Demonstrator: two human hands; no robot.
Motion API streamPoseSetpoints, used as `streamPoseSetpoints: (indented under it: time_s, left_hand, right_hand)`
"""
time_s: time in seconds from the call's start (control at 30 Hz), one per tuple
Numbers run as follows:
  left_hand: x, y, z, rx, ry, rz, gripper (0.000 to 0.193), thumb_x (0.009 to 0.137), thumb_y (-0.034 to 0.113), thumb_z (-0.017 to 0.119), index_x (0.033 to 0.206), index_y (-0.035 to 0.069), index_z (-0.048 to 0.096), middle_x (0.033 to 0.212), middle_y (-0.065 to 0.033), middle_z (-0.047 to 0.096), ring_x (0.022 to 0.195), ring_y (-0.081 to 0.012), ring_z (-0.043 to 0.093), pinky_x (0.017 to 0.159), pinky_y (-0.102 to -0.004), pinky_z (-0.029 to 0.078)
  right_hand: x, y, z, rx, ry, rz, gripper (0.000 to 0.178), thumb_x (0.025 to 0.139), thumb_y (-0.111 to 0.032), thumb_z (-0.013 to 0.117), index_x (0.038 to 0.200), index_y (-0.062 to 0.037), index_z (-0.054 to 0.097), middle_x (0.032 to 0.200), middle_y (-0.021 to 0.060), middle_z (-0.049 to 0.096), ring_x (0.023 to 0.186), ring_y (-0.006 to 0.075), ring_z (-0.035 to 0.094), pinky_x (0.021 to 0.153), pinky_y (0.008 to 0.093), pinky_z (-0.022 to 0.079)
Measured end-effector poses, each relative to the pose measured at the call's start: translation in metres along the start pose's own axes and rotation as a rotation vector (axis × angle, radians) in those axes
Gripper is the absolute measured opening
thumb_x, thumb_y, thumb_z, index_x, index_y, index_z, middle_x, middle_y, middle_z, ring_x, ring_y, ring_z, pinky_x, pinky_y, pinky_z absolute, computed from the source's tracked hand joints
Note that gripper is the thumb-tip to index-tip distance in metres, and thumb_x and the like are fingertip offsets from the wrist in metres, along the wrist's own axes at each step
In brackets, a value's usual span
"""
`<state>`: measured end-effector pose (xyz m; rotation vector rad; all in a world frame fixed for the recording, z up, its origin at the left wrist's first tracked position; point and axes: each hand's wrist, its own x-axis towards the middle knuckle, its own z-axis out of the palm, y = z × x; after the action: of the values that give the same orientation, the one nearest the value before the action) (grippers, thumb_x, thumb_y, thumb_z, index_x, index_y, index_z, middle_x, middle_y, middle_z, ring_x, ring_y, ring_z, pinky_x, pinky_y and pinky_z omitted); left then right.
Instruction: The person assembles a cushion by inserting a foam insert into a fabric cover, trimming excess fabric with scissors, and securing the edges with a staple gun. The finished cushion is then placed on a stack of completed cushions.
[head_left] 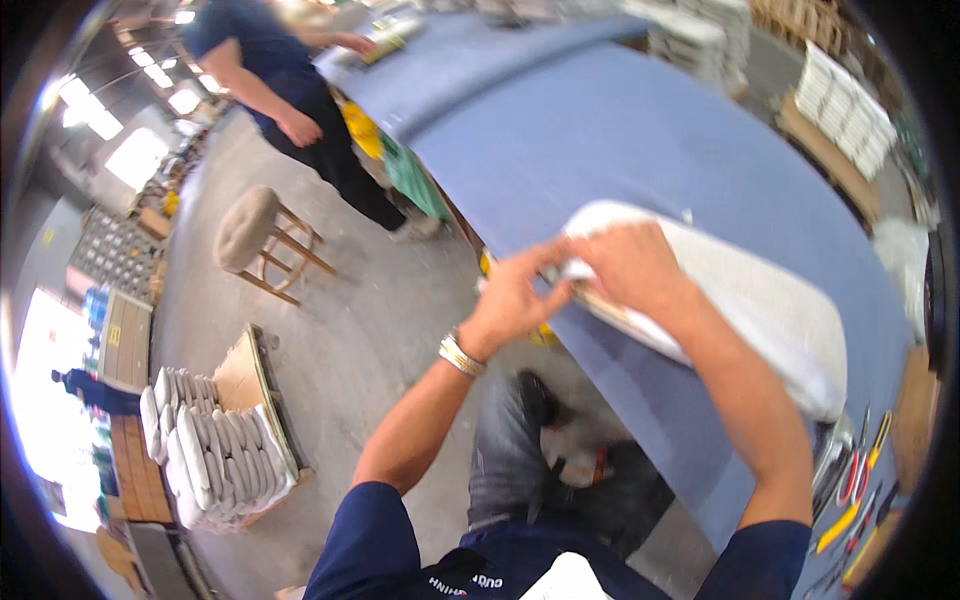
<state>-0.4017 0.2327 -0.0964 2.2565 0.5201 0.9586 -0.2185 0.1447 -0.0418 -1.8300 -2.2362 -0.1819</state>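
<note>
A cream upholstered seat cushion (765,290) lies on the blue-covered table, a strip of its bare, brownish underside edge showing on the side near me. Both hands meet at its left end. My left hand (512,300), with bracelets at the wrist, has thumb and fingers closed around the cover's edge at the corner. From above, my right hand (630,262) curls over the same end, fingers bent down onto the fabric. Motion blur and the hands themselves hide exactly what lies between the fingertips.
Scissors (853,478), a yellow-handled cutter (838,528) and other tools lie on the blue table (620,110) at right. Left on the floor are a padded stool (250,230) and a pallet of stacked cushions (225,450). Another person (290,90) stands at the table's far left.
</note>
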Motion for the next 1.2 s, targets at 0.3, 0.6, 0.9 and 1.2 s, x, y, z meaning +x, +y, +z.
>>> streamPoseSetpoints:
  time_s: [0.3,0.6,0.9,1.2]
  left_hand:
    - [-0.024,0.001,0.002,0.303,-0.182,0.041,0.062,0.082,0.020,0.074,0.137,-0.001,0.054,0.101,-0.0189,0.070,0.092,-0.0396,0.069,0.079,-0.0476,0.055]
    - [-0.023,0.010,0.003,0.475,-0.211,0.087,0.052,0.084,0.026,0.072,0.127,0.002,0.054,0.095,-0.0169,0.072,0.084,-0.0381,0.070,0.070,-0.0478,0.056]
    - [-0.015,-0.002,-0.004,0.528,-0.274,0.110,0.045,0.086,0.028,0.071,0.120,0.005,0.053,0.082,-0.0193,0.071,0.074,-0.0396,0.069,0.066,-0.0503,0.056]
    - [-0.012,-0.011,-0.012,0.500,-0.368,0.038,0.039,0.089,0.021,0.074,0.123,0.003,0.066,0.091,-0.0200,0.075,0.075,-0.0292,0.074,0.064,-0.0403,0.057]
  right_hand:
    - [-0.018,-0.029,0.027,-0.190,0.018,0.021,0.046,0.081,-0.035,0.078,0.119,-0.0118,0.068,0.080,0.0067,0.074,0.078,0.0262,0.074,0.065,0.0408,0.057]
    - [-0.033,-0.036,0.012,-0.127,-0.041,0.107,0.038,0.084,-0.031,0.076,0.115,-0.0134,0.065,0.085,0.0107,0.075,0.080,0.0318,0.074,0.067,0.0440,0.057]
    - [-0.018,-0.040,0.002,-0.101,-0.143,0.151,0.039,0.085,-0.028,0.074,0.121,-0.0158,0.064,0.091,0.0128,0.075,0.087,0.0345,0.073,0.076,0.0479,0.057]
    - [-0.101,-0.075,0.027,0.263,0.259,0.292,0.037,0.085,-0.038,0.073,0.112,-0.0134,0.072,0.099,0.0176,0.074,0.096,0.0371,0.070,0.084,0.0485,0.055]
